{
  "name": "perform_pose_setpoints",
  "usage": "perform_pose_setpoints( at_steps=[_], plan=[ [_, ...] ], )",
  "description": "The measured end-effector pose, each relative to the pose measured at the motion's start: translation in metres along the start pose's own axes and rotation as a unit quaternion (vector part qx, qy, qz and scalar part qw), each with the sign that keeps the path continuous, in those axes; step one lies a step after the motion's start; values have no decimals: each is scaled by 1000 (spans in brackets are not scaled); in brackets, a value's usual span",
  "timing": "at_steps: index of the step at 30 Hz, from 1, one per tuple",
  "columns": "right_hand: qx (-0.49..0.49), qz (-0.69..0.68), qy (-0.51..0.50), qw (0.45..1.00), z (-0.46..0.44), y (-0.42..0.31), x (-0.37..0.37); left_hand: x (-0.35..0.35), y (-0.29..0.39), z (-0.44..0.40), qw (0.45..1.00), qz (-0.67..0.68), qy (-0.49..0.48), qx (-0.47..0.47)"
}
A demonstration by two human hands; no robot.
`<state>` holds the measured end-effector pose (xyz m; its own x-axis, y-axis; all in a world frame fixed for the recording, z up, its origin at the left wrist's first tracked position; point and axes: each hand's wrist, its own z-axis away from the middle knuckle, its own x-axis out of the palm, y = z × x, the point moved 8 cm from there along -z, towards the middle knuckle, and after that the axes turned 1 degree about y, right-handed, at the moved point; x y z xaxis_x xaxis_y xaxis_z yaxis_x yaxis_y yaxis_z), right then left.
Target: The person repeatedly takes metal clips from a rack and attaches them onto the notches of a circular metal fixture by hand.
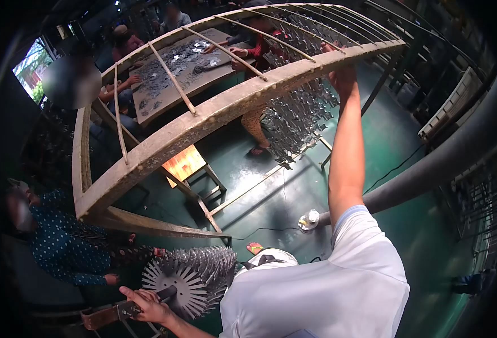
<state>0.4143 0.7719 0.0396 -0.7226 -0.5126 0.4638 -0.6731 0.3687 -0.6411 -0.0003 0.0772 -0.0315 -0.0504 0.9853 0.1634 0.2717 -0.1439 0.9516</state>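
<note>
A metal rack frame [220, 107] with thin crossbars spans the upper view. Bunches of small metal parts [299, 118] hang under its right side. My right hand [341, 76] is raised at the rack's near rail, beside these parts; its fingers are partly hidden by the rail. At the lower left, my left hand [147, 305] is closed around the end of a rod with a brown handle-like piece [99, 318]. Next to that hand is a round slotted metal disc [183, 290], with rows of small metal parts [203, 262] behind it.
Co-workers' hands [133, 80] are at a table [203, 79] strewn with metal pieces. A person in dotted clothing [68, 242] is at the left. A wooden stool [185, 163] stands below the rack. A thick grey pipe [428, 169] and a plastic-wrapped item [309, 219] are at the right.
</note>
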Motion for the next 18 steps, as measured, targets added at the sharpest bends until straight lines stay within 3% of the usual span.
perform_pose_setpoints(
  at_steps=[4,7,8,9,10,11,12,13,16,17,18],
  plan=[
    [34,-63,-32,997,1,4,5,14,18,10,1000,-5,-6,3],
    [-40,-40,-48,997,-6,10,-10,6,4,6,1000,-10,-22,13],
    [-187,287,-34,939,3,-17,0,8,4,8,1000,-5,-26,13],
    [-311,570,-20,760,17,-32,22,8,6,10,1000,-2,-24,14],
    [-154,250,-17,956,4,-15,-29,8,5,10,1000,-3,-24,9],
    [-227,425,-69,873,12,-22,-7,10,8,11,1000,-1,-16,12],
    [-327,605,-82,721,25,-28,13,2,-3,7,999,15,-31,26],
    [-427,700,-71,568,40,-33,33,6,2,10,999,0,-25,23],
    [-303,628,-25,716,20,8,-86,4,4,10,999,-15,-21,24],
    [-180,508,17,842,25,7,-94,2,1,9,999,-10,-23,26],
    [-77,352,94,928,36,8,-101,0,1,8,999,-16,-26,34]
  ],
)
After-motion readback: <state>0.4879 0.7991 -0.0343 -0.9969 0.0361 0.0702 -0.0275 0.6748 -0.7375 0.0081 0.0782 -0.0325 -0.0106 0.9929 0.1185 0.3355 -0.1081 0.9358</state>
